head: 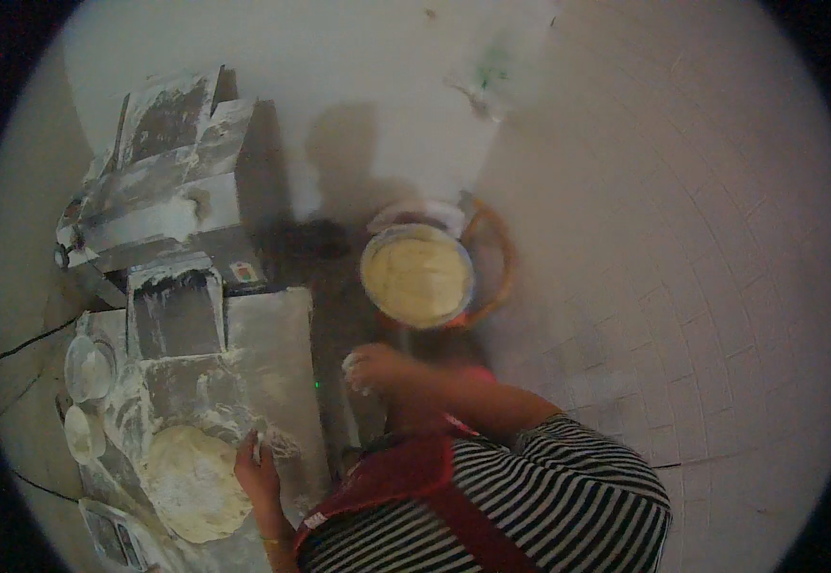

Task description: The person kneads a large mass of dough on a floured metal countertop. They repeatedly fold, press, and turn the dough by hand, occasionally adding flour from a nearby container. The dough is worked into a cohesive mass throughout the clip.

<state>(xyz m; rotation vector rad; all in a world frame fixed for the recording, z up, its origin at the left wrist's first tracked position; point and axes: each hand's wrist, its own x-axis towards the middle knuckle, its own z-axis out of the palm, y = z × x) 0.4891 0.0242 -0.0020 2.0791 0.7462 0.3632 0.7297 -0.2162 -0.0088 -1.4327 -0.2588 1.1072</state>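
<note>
A large flattened round of pale dough (195,484) lies on the floured metal worktop (272,336). My left hand (256,462) is at the dough's right edge, its fingers dusted with flour; whether it grips anything does not show. My right hand (375,369) is off to the right of the worktop's edge, blurred and bent, with something white, flour or a bit of dough, at its fingertips. Beyond the right hand stands a round tub (418,276) filled with pale yellow dough.
A flour-covered metal dough machine (165,186) stands at the worktop's far end, its metal chute (176,313) reaching onto the top. Two bowls with white contents (90,367) (84,435) sit along the left edge, near dark cables. A curved brown rim (505,261) stands beside the tub.
</note>
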